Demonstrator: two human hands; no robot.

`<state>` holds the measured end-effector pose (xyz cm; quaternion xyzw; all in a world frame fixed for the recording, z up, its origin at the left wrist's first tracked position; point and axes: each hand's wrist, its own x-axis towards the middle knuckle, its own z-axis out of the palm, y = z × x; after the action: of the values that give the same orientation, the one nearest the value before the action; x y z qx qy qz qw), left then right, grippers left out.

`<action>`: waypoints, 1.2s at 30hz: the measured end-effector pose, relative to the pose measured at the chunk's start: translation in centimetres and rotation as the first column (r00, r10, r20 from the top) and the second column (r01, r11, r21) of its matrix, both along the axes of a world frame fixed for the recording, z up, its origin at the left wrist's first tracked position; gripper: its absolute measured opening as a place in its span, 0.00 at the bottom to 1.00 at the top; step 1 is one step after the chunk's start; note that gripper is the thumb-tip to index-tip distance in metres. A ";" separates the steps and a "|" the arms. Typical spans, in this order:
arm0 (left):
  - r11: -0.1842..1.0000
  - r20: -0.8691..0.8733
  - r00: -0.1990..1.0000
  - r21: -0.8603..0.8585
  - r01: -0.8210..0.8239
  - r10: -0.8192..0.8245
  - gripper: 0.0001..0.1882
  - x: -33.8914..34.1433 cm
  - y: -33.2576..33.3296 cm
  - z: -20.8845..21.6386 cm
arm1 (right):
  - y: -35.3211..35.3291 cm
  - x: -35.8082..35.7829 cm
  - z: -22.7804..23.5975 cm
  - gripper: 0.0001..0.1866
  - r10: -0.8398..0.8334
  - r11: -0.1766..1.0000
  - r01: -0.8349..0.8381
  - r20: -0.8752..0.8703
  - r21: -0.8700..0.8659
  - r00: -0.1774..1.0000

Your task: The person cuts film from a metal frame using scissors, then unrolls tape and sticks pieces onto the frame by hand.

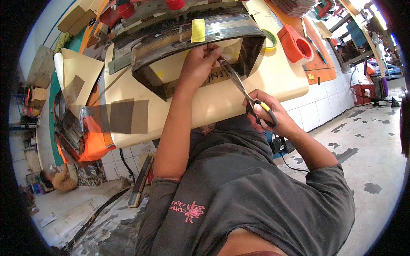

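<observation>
Dark shirt (pixel 252 183) filled foreground. Left to right: tinted sheet (pixel 121 116) lay on tabletop (pixel 213 106); black frame (pixel 171 45) stood there, yellow strip (pixel 197 30) on its edge; left hand (pixel 200 64) near edge, fingertips pinched, contents unclear; scissors (pixel 239 82) pointed toward fingertips, handles gripped by right hand (pixel 270 114).

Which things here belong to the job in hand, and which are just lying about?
Likely in the job:
- scissors, in the right hand
- dark curved frame, beside the left hand
- yellow strip on it

Apparently lying about:
- orange tape dispenser
- blue pen
- smoky translucent sheets
- orange bag
</observation>
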<state>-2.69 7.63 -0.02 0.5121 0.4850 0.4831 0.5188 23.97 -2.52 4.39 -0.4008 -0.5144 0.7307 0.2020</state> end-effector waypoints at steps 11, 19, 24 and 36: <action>0.995 -0.080 0.995 0.079 -0.053 0.060 0.13 0.2 -0.2 0.1 | -0.6 -0.2 -0.7 0.21 -0.041 0.999 0.040 -0.051 -0.015 0.998; 0.991 -0.127 0.989 0.120 -0.059 0.075 0.13 0.2 -0.3 0.3 | -0.1 -0.9 -0.7 0.19 -0.052 0.998 0.053 -0.086 0.018 0.995; 0.993 -0.148 0.985 0.093 -0.072 0.086 0.13 0.2 -0.4 0.7 | 0.1 -1.3 -0.2 0.19 -0.083 0.997 0.083 -0.051 -0.004 0.995; 0.995 -0.182 0.982 0.085 -0.043 0.058 0.13 0.0 -0.4 0.9 | 0.0 -1.3 -0.9 0.19 -0.109 0.992 0.113 -0.078 0.060 0.991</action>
<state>-2.68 7.21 0.88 0.5627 0.5239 0.4659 0.4379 22.66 -2.48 3.51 -0.3944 -0.5067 0.7159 0.2743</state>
